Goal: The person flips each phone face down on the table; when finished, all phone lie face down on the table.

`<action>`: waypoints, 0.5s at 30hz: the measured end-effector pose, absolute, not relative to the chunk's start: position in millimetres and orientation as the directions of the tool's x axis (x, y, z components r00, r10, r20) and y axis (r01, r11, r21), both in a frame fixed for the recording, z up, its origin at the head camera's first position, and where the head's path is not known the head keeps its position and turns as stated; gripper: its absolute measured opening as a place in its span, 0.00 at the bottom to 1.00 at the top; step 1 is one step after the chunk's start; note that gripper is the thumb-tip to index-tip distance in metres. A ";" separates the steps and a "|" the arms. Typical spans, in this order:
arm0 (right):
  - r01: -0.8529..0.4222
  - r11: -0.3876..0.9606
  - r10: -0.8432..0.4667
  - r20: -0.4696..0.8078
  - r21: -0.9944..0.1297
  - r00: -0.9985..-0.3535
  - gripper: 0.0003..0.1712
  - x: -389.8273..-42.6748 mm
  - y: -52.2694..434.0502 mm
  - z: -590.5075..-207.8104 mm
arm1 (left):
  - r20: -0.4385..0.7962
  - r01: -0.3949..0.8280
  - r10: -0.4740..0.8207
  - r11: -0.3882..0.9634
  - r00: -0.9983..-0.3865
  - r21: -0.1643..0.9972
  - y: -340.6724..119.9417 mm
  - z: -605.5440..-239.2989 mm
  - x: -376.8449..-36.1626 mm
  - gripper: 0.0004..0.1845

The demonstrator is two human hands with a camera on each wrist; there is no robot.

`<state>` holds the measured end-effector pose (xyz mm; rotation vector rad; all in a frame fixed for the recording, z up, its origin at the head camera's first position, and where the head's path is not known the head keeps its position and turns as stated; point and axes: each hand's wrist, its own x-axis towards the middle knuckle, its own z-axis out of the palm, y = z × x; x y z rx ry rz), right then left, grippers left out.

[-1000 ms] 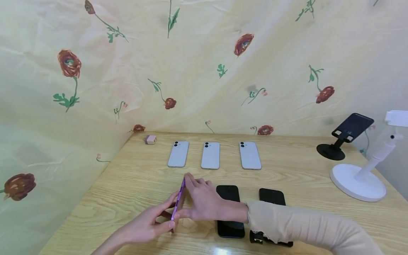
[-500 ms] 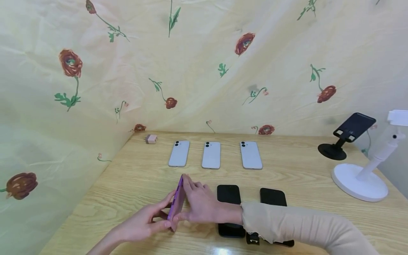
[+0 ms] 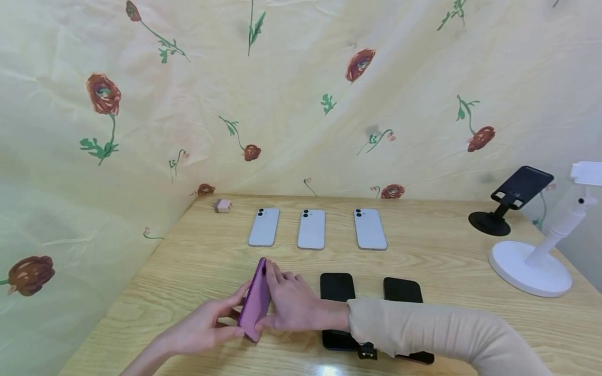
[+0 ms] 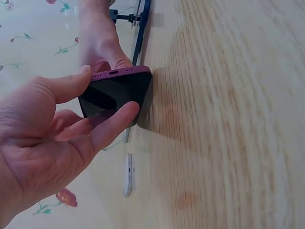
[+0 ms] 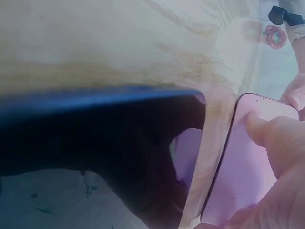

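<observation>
A pink-purple phone [image 3: 256,305] stands tilted between both hands, its back toward the right hand and its dark screen [image 4: 114,93] toward the left. My left hand [image 3: 202,325] holds it by the lower left edge, thumb at the bottom edge and a finger against the screen. On the other side, my right hand [image 3: 296,305] grips it with fingertips at the upper edge and the thumb on the back near the lower end. Under the right forearm lie two dark phones, one [image 3: 337,285] beside the hand, another [image 3: 403,290] farther right, both partly hidden by the sleeve.
Three pale phones, left [image 3: 264,227], middle [image 3: 311,230] and right [image 3: 370,230], lie back-up in a row behind. A pink charger plug [image 3: 223,206] sits at the back left. At the right are a black phone stand [image 3: 489,223] and a white stand [image 3: 529,269].
Both hands have shifted slightly left with the pink-purple phone. It has turned from nearly edge-on, so more of its back now shows in the head view.
</observation>
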<state>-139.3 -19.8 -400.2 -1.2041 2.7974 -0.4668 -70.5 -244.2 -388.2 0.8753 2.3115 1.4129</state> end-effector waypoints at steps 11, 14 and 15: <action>-0.701 0.662 -0.726 0.004 -0.265 -0.687 0.73 -140.9 -21.0 -402.6 | 0.039 0.322 0.615 0.356 -0.787 0.878 -253.9 -387.3 -71.9 0.45; -0.712 0.661 -0.733 0.001 -0.239 -0.681 0.73 -141.0 -21.2 -403.3 | 0.038 0.325 0.612 0.365 -0.790 0.872 -255.8 -387.9 -72.2 0.45; -0.716 0.660 -0.735 0.000 -0.227 -0.678 0.73 -141.1 -21.4 -403.7 | 0.035 0.323 0.611 0.369 -0.791 0.871 -256.4 -388.0 -72.3 0.45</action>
